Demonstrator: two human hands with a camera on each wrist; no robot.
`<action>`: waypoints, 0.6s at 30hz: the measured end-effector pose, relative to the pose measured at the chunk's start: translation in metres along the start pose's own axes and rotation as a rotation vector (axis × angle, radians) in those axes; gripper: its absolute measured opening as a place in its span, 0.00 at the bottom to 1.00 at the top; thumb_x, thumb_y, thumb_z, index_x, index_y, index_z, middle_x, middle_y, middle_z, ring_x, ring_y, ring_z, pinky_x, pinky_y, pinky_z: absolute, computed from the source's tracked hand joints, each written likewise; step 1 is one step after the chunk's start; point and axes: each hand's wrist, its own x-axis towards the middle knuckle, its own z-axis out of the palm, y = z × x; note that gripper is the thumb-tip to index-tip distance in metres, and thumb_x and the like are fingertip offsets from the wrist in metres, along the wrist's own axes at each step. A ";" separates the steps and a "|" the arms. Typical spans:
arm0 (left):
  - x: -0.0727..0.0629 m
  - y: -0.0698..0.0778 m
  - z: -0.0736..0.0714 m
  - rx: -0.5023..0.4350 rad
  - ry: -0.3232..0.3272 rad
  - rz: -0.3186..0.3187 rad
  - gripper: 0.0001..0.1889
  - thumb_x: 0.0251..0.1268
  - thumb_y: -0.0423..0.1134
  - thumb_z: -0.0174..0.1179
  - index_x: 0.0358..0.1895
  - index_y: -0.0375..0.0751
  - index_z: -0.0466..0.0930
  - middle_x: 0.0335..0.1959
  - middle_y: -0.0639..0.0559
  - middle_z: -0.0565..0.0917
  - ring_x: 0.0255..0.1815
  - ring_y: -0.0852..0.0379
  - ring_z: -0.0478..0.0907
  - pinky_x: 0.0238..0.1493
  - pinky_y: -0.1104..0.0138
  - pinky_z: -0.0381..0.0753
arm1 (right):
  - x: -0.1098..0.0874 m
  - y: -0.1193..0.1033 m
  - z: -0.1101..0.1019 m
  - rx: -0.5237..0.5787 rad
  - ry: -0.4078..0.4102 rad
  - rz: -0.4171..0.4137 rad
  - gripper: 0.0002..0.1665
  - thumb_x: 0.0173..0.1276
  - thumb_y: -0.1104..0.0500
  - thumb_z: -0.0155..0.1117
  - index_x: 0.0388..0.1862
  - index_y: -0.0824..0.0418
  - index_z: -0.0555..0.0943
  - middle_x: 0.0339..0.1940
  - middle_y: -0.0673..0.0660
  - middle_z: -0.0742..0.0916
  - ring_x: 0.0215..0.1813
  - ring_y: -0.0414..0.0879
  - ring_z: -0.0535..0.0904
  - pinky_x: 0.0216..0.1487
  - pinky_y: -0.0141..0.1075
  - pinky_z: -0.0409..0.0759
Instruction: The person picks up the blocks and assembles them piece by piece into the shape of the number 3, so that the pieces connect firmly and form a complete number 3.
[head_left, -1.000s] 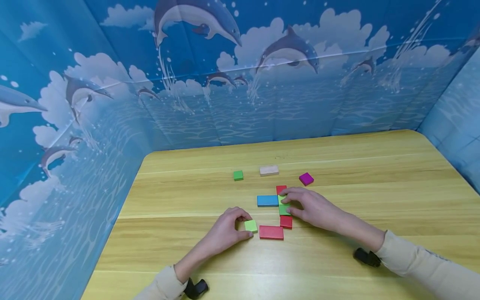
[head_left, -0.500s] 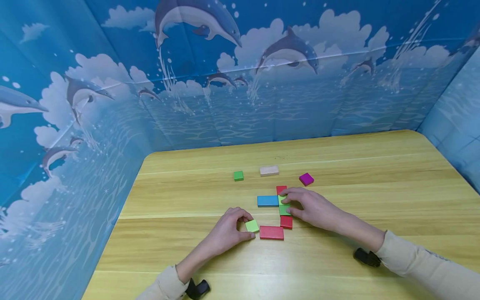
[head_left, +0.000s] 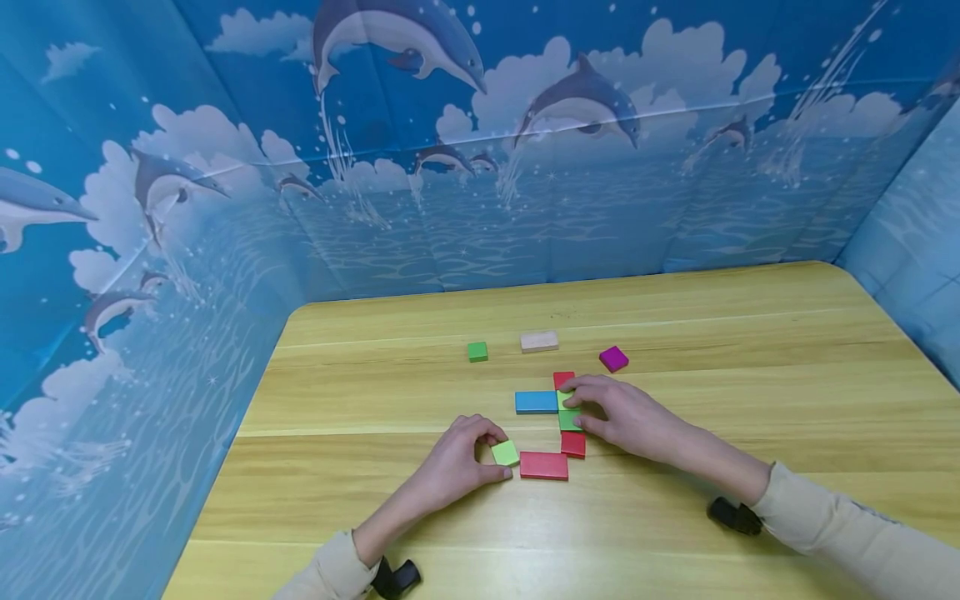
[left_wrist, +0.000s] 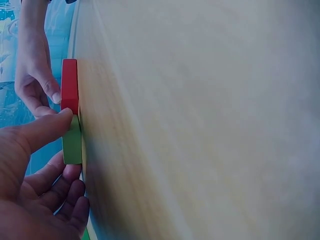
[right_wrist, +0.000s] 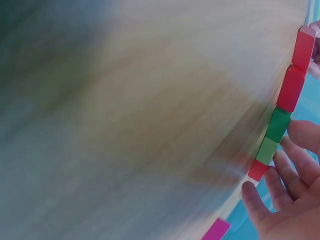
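My left hand (head_left: 453, 467) pinches a light green square block (head_left: 506, 453) between thumb and fingers. That block sits at the left end of a long red block (head_left: 543, 466); in the left wrist view the light green block (left_wrist: 72, 145) meets the red block (left_wrist: 69, 85) end to end. My right hand (head_left: 626, 417) rests its fingertips along a column of blocks, thumb at a green block (right_wrist: 278, 124) and fingers by a light green block (right_wrist: 267, 150) and a small red block (right_wrist: 257, 170). Another red square block (head_left: 573, 444) ends the column near the long red one.
A blue block (head_left: 536, 402) extends left from the column. Farther back on the wooden table (head_left: 360, 375) lie a green block (head_left: 477, 352), a pale block (head_left: 539, 341) and a purple block (head_left: 613, 359). A dolphin-print curtain (head_left: 450, 225) hangs behind.
My left hand has slid slightly to the right with the light green block, closing the gap to the long red block. The right hand has stayed in place.
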 end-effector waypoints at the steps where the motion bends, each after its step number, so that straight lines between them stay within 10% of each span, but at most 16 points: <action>1: 0.000 0.000 0.000 0.000 0.001 -0.001 0.19 0.49 0.43 0.77 0.44 0.48 0.82 0.36 0.63 0.77 0.41 0.59 0.69 0.42 0.68 0.72 | 0.000 0.000 0.000 0.000 0.000 0.000 0.16 0.65 0.58 0.71 0.52 0.55 0.85 0.62 0.50 0.79 0.64 0.52 0.73 0.62 0.50 0.74; 18: 0.006 -0.005 -0.013 -0.090 -0.044 0.008 0.17 0.63 0.44 0.68 0.52 0.45 0.80 0.46 0.58 0.80 0.47 0.58 0.73 0.51 0.65 0.76 | 0.000 0.002 0.000 0.012 -0.006 -0.008 0.16 0.65 0.58 0.70 0.52 0.56 0.85 0.63 0.51 0.79 0.66 0.53 0.72 0.63 0.51 0.73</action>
